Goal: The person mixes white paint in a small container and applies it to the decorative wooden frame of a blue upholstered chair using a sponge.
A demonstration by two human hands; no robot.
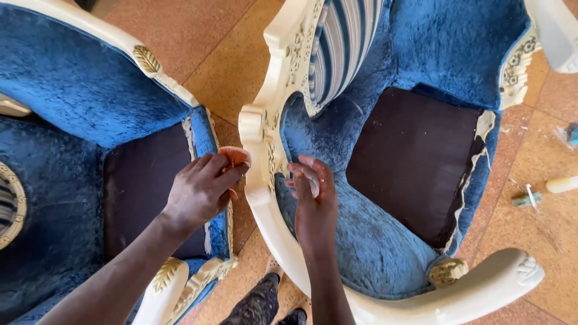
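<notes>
My left hand [201,189] grips a small orange-red pad [233,155] and presses it against the outside of a cream carved armrest [256,150] of a blue velvet armchair [373,241]. My right hand [314,201] rests on the inner side of that same armrest, fingers spread against the blue upholstery, holding nothing. The chair's dark seat base [412,159] is bare, without a cushion, and its striped blue and white back panel [340,42] sits at the top.
A second blue armchair [72,96] with cream and gold trim stands close on the left, its dark seat base [141,180] exposed. Tan tiled floor [229,66] shows between them. Small bits and a pale tube [561,184] lie on the floor at right. My legs [259,304] show below.
</notes>
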